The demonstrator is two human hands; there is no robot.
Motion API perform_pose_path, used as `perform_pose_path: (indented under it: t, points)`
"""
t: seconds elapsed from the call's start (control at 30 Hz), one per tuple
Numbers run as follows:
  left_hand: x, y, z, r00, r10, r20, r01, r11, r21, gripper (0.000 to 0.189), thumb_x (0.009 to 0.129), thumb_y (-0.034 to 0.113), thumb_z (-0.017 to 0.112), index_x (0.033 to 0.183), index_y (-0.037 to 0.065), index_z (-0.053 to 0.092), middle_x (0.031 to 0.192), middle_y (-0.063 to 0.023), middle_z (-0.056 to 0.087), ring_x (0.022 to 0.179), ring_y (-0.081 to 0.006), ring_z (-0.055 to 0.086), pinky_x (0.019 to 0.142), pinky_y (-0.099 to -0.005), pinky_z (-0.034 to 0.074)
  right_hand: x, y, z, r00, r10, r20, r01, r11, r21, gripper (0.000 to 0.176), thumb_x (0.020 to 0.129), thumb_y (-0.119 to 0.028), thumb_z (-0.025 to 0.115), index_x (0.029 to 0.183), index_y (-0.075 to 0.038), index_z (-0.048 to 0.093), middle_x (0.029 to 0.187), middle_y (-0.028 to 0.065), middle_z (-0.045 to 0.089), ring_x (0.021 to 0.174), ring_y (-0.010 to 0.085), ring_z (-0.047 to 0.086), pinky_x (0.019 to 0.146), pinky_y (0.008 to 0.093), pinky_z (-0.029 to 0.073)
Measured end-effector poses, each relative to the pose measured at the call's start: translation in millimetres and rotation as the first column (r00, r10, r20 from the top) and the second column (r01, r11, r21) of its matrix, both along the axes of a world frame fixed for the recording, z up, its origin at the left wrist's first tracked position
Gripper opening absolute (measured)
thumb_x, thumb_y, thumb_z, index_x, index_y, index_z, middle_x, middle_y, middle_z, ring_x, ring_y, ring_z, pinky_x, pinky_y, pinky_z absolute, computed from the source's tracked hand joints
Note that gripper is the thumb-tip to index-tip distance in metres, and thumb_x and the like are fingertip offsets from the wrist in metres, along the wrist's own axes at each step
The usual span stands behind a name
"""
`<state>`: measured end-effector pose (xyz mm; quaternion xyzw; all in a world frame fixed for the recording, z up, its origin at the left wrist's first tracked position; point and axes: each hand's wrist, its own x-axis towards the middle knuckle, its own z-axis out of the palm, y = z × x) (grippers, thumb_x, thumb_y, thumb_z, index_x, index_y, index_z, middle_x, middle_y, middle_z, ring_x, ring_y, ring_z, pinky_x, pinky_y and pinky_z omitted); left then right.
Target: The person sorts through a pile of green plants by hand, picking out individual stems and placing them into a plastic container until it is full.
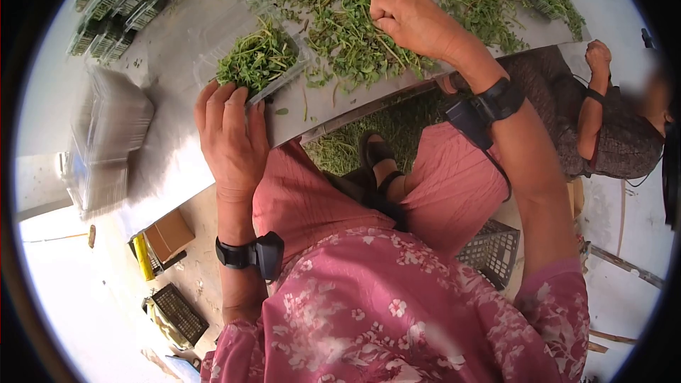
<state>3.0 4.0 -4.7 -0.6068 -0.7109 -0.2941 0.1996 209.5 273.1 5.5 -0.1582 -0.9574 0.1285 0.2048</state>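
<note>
My left hand (233,124) grips the near edge of a clear plastic clamshell container (305,59), its fingers curled over the rim. Leafy green sprigs (259,57) fill part of that container. Over a wide pile of loose greens (340,35) on the metal table (167,74), my right hand (415,20) is closed in a fist. Whatever its fingers may hold is hidden.
Packed containers (117,7) of greens are stacked at the far left. Nearer stands a tall stack of clear containers (106,128). Another person (610,120) sits at right. Crates (177,312) lie on the floor, and cut greens (340,143) lie under the table.
</note>
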Motion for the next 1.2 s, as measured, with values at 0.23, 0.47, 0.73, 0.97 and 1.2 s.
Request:
perform_pose_path:
  t: [0.23, 0.47, 0.73, 0.97, 1.2]
  points:
    - [-1.4, 0.8, -1.4, 1.0, -0.007, -0.023, 0.007, 1.0, 0.017, 0.025, 0.088, 0.005, 0.071, 0.112, 0.0, 0.066, 0.116, -0.017, 0.065, 0.119, -0.0413, 0.057, 0.101, -0.0488, 0.046, 3.4, -0.1, 1.8, 1.0, 0.002, 0.017, -0.002, 1.0, -0.005, 0.008, 0.093, -0.006, 0.063, 0.093, -0.003, 0.056, 0.088, 0.0108, 0.056, 0.081, 0.0319, 0.058, 0.074, 0.0455, 0.047]
    - [-1.5, 0.6, -2.0, 1.0, 0.002, -0.029, -0.002, 1.0, 0.012, 0.025, 0.089, 0.006, 0.071, 0.112, 0.0, 0.066, 0.118, -0.0173, 0.066, 0.119, -0.0403, 0.057, 0.101, -0.0485, 0.046, 7.7, 0.5, -3.1, 1.0, 0.017, 0.0, -0.017, 1.0, -0.024, 0.007, 0.095, -0.007, 0.062, 0.099, -0.004, 0.058, 0.092, 0.0104, 0.058, 0.081, 0.0309, 0.059, 0.073, 0.0463, 0.047]
    - [-2.1, 1.4, -3.2, 0.999, 0.011, -0.037, -0.011, 1.0, 0.014, 0.023, 0.088, 0.007, 0.071, 0.11, 0.0, 0.067, 0.117, -0.0169, 0.067, 0.118, -0.0403, 0.058, 0.101, -0.0483, 0.046, 15.1, -8.3, 1.6, 0.999, -0.012, 0.045, 0.011, 1.0, 0.011, 0.012, 0.098, -0.012, 0.063, 0.108, -0.006, 0.061, 0.096, 0.0097, 0.058, 0.08, 0.0297, 0.059, 0.074, 0.0458, 0.047]
    - [-2.4, 2.1, -3.2, 0.999, 0.005, -0.047, -0.004, 1.0, 0.014, 0.024, 0.088, 0.007, 0.071, 0.111, 0.0, 0.067, 0.117, -0.0172, 0.066, 0.118, -0.0401, 0.058, 0.101, -0.0481, 0.046, 14.2, -10.2, 1.6, 0.999, -0.021, 0.031, 0.02, 1.0, 0.02, 0.011, 0.098, -0.012, 0.063, 0.107, -0.006, 0.061, 0.095, 0.0097, 0.057, 0.081, 0.0299, 0.058, 0.074, 0.0459, 0.047]
    - [-3.0, 2.1, -3.5, 0.999, -0.001, -0.047, 0.001, 1.0, 0.016, 0.024, 0.088, 0.006, 0.071, 0.111, 0.0, 0.067, 0.117, -0.0173, 0.066, 0.118, -0.0404, 0.058, 0.101, -0.0481, 0.046, 12.5, -9.5, 4.8, 0.998, -0.023, 0.058, 0.023, 1.0, -0.006, 0.01, 0.097, -0.011, 0.063, 0.105, -0.006, 0.061, 0.094, 0.0101, 0.057, 0.079, 0.0303, 0.058, 0.073, 0.0468, 0.046]
